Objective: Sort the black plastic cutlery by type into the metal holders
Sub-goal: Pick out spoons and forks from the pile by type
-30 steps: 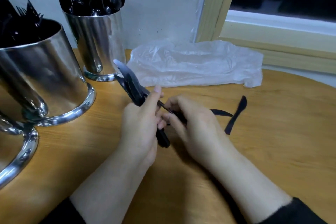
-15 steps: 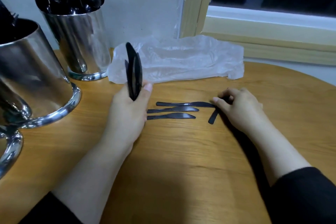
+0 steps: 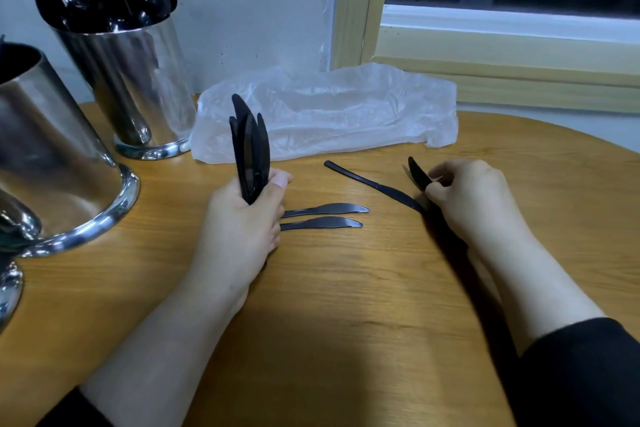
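A person sat at a wooden counter (image 3: 346, 305), gathering black plastic knives. The left hand (image 3: 242, 229) was clenched around a bundle of knives (image 3: 250, 146), handles buried in the fist and serrated blades pointing straight up, long axes upright. Holding them on end likely kept the set squared together, ready to drop handle-first into a holder.

All other places are given from that bundle. To its right, the right hand (image 3: 471, 198) pinched a single knife (image 3: 419, 177) between thumb and fingers; only the blade end showed, angled up and toward the far left, so this grip was closed on it and appeared to be lifting it off the counter. Between the bundle and the right hand, a third knife (image 3: 375, 188) lay flat on a diagonal, handle toward the far left and blade toward the near right. Just right of the left hand, two knives (image 3: 323, 216) lay flat and parallel, blades pointing right, their handles passing behind the left hand.

Behind the bundle lay a crumpled clear plastic bag (image 3: 329, 114). To its far left stood a metal holder of spoons (image 3: 128, 80); nearer left, a larger metal holder (image 3: 48, 156) whose contents were hidden.
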The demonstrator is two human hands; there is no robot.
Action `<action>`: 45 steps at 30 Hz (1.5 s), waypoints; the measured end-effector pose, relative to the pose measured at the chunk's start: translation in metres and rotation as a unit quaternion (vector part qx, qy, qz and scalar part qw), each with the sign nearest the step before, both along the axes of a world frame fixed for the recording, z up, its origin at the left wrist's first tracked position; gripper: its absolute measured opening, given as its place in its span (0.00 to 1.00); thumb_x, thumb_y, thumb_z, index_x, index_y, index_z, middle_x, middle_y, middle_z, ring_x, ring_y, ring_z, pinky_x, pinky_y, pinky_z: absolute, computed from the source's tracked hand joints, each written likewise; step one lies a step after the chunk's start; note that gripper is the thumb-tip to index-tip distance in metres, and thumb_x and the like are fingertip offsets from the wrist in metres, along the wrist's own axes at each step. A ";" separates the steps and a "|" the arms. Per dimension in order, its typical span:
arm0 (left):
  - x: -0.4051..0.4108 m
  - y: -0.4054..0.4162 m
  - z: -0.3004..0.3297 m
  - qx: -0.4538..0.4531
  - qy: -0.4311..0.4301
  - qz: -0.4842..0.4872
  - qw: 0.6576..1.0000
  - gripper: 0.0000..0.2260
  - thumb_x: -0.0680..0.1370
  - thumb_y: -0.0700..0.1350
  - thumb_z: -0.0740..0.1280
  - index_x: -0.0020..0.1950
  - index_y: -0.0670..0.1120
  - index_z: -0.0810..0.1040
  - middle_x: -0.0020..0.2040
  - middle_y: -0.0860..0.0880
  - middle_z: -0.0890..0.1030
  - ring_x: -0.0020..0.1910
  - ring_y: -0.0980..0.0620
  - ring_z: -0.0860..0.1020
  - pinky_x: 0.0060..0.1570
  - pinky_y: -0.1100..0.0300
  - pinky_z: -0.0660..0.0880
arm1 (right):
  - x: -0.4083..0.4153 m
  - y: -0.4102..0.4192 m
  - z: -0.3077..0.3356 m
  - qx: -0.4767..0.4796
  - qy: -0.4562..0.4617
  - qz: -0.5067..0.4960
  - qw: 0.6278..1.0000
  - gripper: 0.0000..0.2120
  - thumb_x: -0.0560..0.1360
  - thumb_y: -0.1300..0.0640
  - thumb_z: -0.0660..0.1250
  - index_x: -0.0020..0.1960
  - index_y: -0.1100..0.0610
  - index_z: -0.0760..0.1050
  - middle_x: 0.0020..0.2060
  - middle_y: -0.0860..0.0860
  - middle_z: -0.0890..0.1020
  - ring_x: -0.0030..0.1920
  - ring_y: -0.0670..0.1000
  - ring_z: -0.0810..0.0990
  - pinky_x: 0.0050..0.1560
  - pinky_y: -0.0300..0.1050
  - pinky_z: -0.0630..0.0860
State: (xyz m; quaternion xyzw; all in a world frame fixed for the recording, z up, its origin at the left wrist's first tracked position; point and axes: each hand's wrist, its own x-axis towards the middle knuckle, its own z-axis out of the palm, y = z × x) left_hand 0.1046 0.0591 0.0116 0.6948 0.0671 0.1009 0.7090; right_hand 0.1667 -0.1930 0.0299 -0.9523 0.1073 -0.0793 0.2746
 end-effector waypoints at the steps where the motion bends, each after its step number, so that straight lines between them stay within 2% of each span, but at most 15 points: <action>1: -0.001 0.000 0.000 -0.004 0.000 -0.004 1.000 0.09 0.84 0.48 0.65 0.56 0.45 0.82 0.29 0.52 0.68 0.28 0.53 0.66 0.29 0.57 0.66 | -0.001 -0.001 0.001 0.017 -0.027 -0.004 0.999 0.15 0.76 0.60 0.67 0.61 0.55 0.81 0.49 0.53 0.84 0.51 0.54 0.79 0.47 0.41 0.69; 4: -0.002 -0.003 0.002 -0.007 -0.005 -0.013 1.000 0.12 0.85 0.49 0.64 0.52 0.43 0.82 0.30 0.47 0.74 0.28 0.48 0.74 0.31 0.54 0.76 | -0.007 0.007 0.006 0.154 -0.124 0.027 0.980 0.13 0.77 0.62 0.68 0.60 0.53 0.81 0.42 0.47 0.83 0.46 0.47 0.81 0.45 0.34 0.71; 7: -0.003 -0.012 0.003 -0.023 0.004 -0.040 0.999 0.14 0.86 0.48 0.61 0.53 0.42 0.83 0.40 0.46 0.87 0.40 0.48 0.87 0.43 0.54 0.85 | -0.023 0.037 0.009 0.394 -0.103 0.127 0.905 0.14 0.76 0.68 0.70 0.59 0.57 0.81 0.39 0.50 0.82 0.39 0.45 0.80 0.48 0.39 0.77; 9: -0.005 -0.020 0.002 -0.035 0.019 -0.074 0.996 0.12 0.86 0.47 0.61 0.57 0.44 0.83 0.46 0.46 0.88 0.46 0.47 0.88 0.49 0.53 0.84 | -0.035 0.062 0.008 0.466 -0.078 0.170 0.865 0.15 0.75 0.70 0.70 0.59 0.57 0.79 0.39 0.51 0.83 0.38 0.45 0.81 0.46 0.39 0.80; 11: -0.007 -0.025 0.001 -0.041 0.034 -0.089 0.995 0.12 0.86 0.49 0.62 0.57 0.46 0.84 0.44 0.44 0.88 0.43 0.45 0.88 0.48 0.50 0.84 | -0.044 0.083 0.006 0.448 -0.067 0.197 0.869 0.15 0.75 0.70 0.71 0.57 0.57 0.79 0.38 0.51 0.84 0.37 0.44 0.81 0.42 0.38 0.80; 14: -0.009 -0.025 -0.001 -0.021 0.043 -0.086 0.995 0.16 0.85 0.52 0.62 0.45 0.44 0.82 0.31 0.46 0.80 0.29 0.46 0.79 0.34 0.54 0.76 | -0.046 0.090 0.003 0.390 -0.067 0.219 0.892 0.11 0.76 0.66 0.72 0.55 0.55 0.81 0.38 0.51 0.85 0.36 0.43 0.80 0.41 0.34 0.76; 17: -0.007 -0.016 0.004 -0.033 0.037 -0.066 0.997 0.13 0.84 0.53 0.63 0.54 0.48 0.83 0.32 0.48 0.69 0.27 0.51 0.66 0.30 0.56 0.65 | -0.027 0.063 -0.007 0.177 -0.110 0.177 0.962 0.08 0.76 0.54 0.73 0.54 0.50 0.81 0.40 0.45 0.81 0.39 0.41 0.78 0.43 0.32 0.70; 19: -0.002 -0.001 0.009 0.044 0.013 -0.028 0.999 0.12 0.83 0.53 0.65 0.53 0.45 0.82 0.32 0.48 0.69 0.27 0.52 0.67 0.30 0.57 0.66 | -0.012 0.037 -0.012 0.024 -0.070 0.128 0.989 0.13 0.74 0.49 0.74 0.56 0.51 0.80 0.45 0.46 0.80 0.47 0.47 0.79 0.48 0.37 0.69; 21: 0.004 0.014 0.011 0.202 -0.029 0.000 0.979 0.10 0.83 0.53 0.65 0.46 0.50 0.80 0.30 0.50 0.72 0.27 0.54 0.70 0.31 0.60 0.67 | -0.005 0.018 -0.013 -0.027 0.013 0.082 0.996 0.16 0.72 0.45 0.75 0.56 0.50 0.79 0.49 0.49 0.79 0.55 0.53 0.78 0.58 0.48 0.73; 25: 0.015 0.023 0.009 0.418 -0.023 -0.053 0.906 0.04 0.82 0.51 0.68 0.54 0.54 0.81 0.38 0.54 0.78 0.38 0.54 0.76 0.36 0.65 0.69 | -0.004 0.017 -0.014 -0.036 0.048 0.093 0.994 0.08 0.74 0.45 0.73 0.45 0.44 0.75 0.46 0.45 0.75 0.54 0.53 0.77 0.59 0.60 0.74; 28: 0.023 0.019 0.006 0.539 0.003 -0.140 0.830 0.13 0.79 0.61 0.69 0.59 0.56 0.80 0.46 0.56 0.79 0.48 0.50 0.77 0.48 0.52 0.76 | -0.002 0.019 -0.013 -0.026 0.056 0.096 0.993 0.08 0.75 0.46 0.72 0.42 0.45 0.74 0.48 0.46 0.79 0.53 0.53 0.77 0.58 0.60 0.74; 30: 0.025 0.019 0.010 0.583 0.034 -0.166 0.794 0.14 0.77 0.64 0.69 0.57 0.58 0.77 0.47 0.56 0.79 0.49 0.51 0.77 0.47 0.52 0.76 | -0.002 0.018 -0.014 -0.022 0.056 0.098 0.993 0.08 0.75 0.47 0.72 0.42 0.46 0.74 0.46 0.46 0.79 0.52 0.54 0.77 0.58 0.59 0.74; 34: 0.030 0.018 0.014 0.588 0.050 -0.182 0.787 0.10 0.78 0.63 0.70 0.49 0.60 0.72 0.42 0.56 0.78 0.46 0.50 0.77 0.45 0.52 0.76 | -0.001 0.017 -0.013 -0.014 0.030 0.111 0.993 0.05 0.76 0.49 0.71 0.44 0.49 0.79 0.42 0.47 0.80 0.51 0.56 0.78 0.58 0.57 0.74; 38: 0.037 0.015 0.015 0.609 0.077 -0.200 0.763 0.14 0.79 0.61 0.68 0.55 0.54 0.73 0.48 0.54 0.77 0.48 0.49 0.75 0.48 0.51 0.75 | 0.000 0.019 -0.012 -0.010 0.018 0.110 0.994 0.05 0.78 0.49 0.70 0.46 0.49 0.82 0.45 0.52 0.84 0.52 0.57 0.79 0.58 0.55 0.74; 45: 0.047 0.012 0.022 0.643 0.121 -0.254 0.712 0.14 0.82 0.61 0.64 0.55 0.51 0.71 0.50 0.54 0.70 0.50 0.50 0.73 0.44 0.54 0.68 | 0.000 0.018 -0.013 0.006 0.009 0.113 0.994 0.07 0.78 0.48 0.69 0.48 0.49 0.83 0.43 0.49 0.81 0.52 0.56 0.79 0.59 0.54 0.74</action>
